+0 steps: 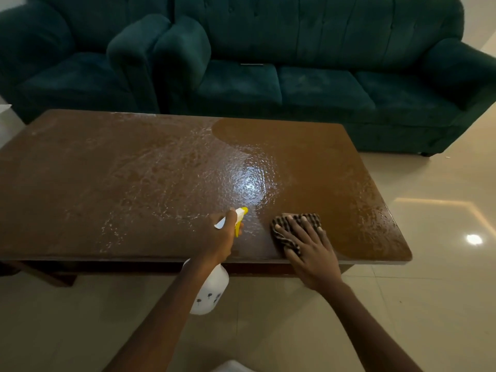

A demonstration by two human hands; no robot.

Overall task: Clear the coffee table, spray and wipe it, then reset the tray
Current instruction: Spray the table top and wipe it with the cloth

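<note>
We see the left hand (222,234) w/ its fingers (231,220) curled tight round the neck of the white spray bottle (210,288), yellow nozzle aimed far-right over the worktop (107,170). The bottle's body hangs below the near edge, over the tiled floor (429,291). The right hand (308,251) lies flat, fingers straight & spread, pressing a striped cloth (290,224) onto the worktop by its near edge, just right of the nozzle. A wet film covers the middle & left of the brown top (bright glare at centre). The far-right part looks drier, tho in this dim light we can't be sure. A green sofa (322,76) & armchair (67,71) stand on the far side.
</note>
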